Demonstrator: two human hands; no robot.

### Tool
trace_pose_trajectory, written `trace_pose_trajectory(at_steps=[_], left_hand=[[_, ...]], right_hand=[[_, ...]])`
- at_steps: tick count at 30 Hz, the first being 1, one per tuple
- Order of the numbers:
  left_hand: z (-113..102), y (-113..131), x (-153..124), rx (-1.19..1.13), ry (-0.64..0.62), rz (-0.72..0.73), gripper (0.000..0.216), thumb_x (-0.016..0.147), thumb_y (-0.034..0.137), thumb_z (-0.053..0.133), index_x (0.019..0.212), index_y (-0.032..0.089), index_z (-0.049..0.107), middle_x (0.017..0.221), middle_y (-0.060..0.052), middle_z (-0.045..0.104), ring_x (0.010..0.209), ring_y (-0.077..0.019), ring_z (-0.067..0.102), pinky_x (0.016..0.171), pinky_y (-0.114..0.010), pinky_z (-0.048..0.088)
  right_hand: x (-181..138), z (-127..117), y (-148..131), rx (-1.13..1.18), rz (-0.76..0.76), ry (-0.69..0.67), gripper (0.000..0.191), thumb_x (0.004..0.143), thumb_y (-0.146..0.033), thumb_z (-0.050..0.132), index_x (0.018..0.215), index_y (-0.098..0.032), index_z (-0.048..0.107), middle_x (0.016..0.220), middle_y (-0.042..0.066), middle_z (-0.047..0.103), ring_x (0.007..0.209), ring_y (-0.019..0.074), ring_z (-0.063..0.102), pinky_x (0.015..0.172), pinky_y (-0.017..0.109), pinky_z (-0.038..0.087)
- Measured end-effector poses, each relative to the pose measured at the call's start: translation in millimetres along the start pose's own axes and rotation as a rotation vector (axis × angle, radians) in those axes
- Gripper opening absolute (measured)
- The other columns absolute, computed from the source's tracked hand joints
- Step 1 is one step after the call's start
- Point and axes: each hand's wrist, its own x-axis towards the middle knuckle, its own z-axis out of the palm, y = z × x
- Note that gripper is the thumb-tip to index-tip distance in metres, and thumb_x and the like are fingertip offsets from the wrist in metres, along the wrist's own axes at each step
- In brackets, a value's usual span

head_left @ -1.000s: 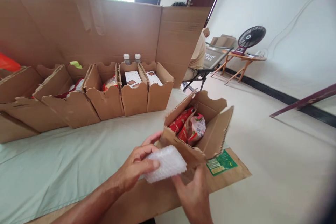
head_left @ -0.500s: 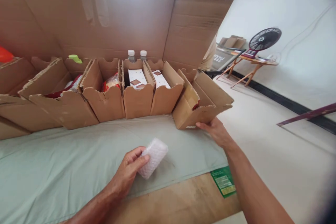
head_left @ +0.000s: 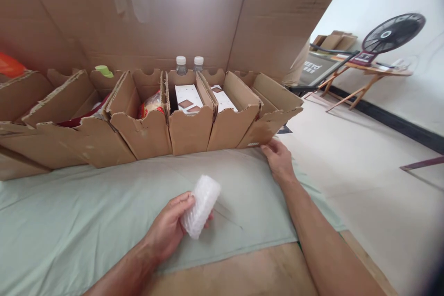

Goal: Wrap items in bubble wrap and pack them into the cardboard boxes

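A small bundle of bubble wrap [head_left: 201, 206] is held in my left hand [head_left: 171, 222], thumb on top and fingertips showing past its far side; what it wraps is hidden. My right hand [head_left: 280, 159] is closed at the lower front edge of the rightmost cardboard box [head_left: 267, 126]. That open-topped box stands against its neighbour at the end of the row, and the part of its inside that I see shows no contents. The neighbouring cardboard box [head_left: 232, 127] holds a white carton [head_left: 224, 99] with brown diamond shapes.
Several more cardboard bins [head_left: 142, 136] run leftward, one with a red and clear packet [head_left: 152, 104]. Two white-capped bottles [head_left: 181, 65] stand behind. A tall cardboard panel [head_left: 166, 18] backs the row. Pale green cloth [head_left: 114, 203] covers the table. A fan [head_left: 393, 33] stands at right.
The rightmost box has swung in from an angle and now stands flush with the row. My right hand moved with it. My left hand turned the bubble-wrapped bundle slightly more upright.
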Motion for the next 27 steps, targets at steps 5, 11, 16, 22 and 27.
trace_pose_trajectory(at_steps=[5, 11, 16, 22, 27], left_hand=[[-2.3, 3.9, 0.3, -0.09, 0.023, 0.007, 0.041, 0.085, 0.045, 0.075, 0.103, 0.008, 0.073, 0.1, -0.018, 0.077, 0.092, -0.0309, 0.073, 0.084, -0.04, 0.054], [16.1, 0.5, -17.5, -0.042, -0.048, 0.028, 0.033, 0.078, 0.041, 0.076, 0.088, 0.01, 0.076, 0.087, -0.013, 0.077, 0.085, -0.0278, 0.072, 0.082, -0.037, 0.053], [12.2, -2.4, -50.3, 0.013, -0.066, 0.067, 0.047, 0.082, 0.056, 0.071, 0.099, 0.012, 0.075, 0.101, -0.015, 0.077, 0.107, -0.0348, 0.069, 0.092, -0.043, 0.052], [-21.4, -7.9, -87.6, 0.2, 0.135, 0.425, 0.079, 0.084, 0.061, 0.075, 0.147, 0.021, 0.049, 0.151, -0.018, 0.053, 0.139, -0.0364, 0.05, 0.111, -0.049, 0.043], [-19.7, -15.3, -103.5, 0.287, 0.159, 0.401, 0.119, 0.075, 0.05, 0.088, 0.164, 0.024, 0.013, 0.168, -0.018, 0.03, 0.152, -0.0383, 0.033, 0.12, -0.05, 0.036]], right_hand=[[-75.0, -5.8, -41.0, -0.01, 0.013, -0.016, 0.057, 0.08, -0.048, 0.069, 0.128, -0.019, 0.064, 0.133, 0.016, 0.065, 0.124, 0.0341, 0.06, 0.108, 0.055, 0.046], [-173.0, 24.1, -119.7, 0.401, 0.102, -0.827, 0.059, 0.084, -0.056, 0.075, 0.128, -0.02, 0.064, 0.109, 0.01, 0.073, 0.096, 0.023, 0.07, 0.077, 0.034, 0.059], [-197.1, 32.5, -151.7, 0.447, 0.142, -0.804, 0.035, 0.086, -0.052, 0.075, 0.093, -0.018, 0.067, 0.067, -0.002, 0.061, 0.056, 0.0135, 0.056, 0.053, 0.025, 0.047], [-210.1, 41.9, -162.6, -0.029, -0.142, -0.626, 0.026, 0.091, -0.043, 0.065, 0.079, -0.019, 0.066, 0.068, -0.002, 0.057, 0.065, 0.0143, 0.049, 0.06, 0.024, 0.04], [-236.0, 65.7, -177.0, -0.028, -0.154, -0.712, 0.038, 0.104, -0.047, 0.049, 0.083, -0.02, 0.066, 0.078, 0.001, 0.064, 0.07, 0.0152, 0.053, 0.063, 0.025, 0.042]])
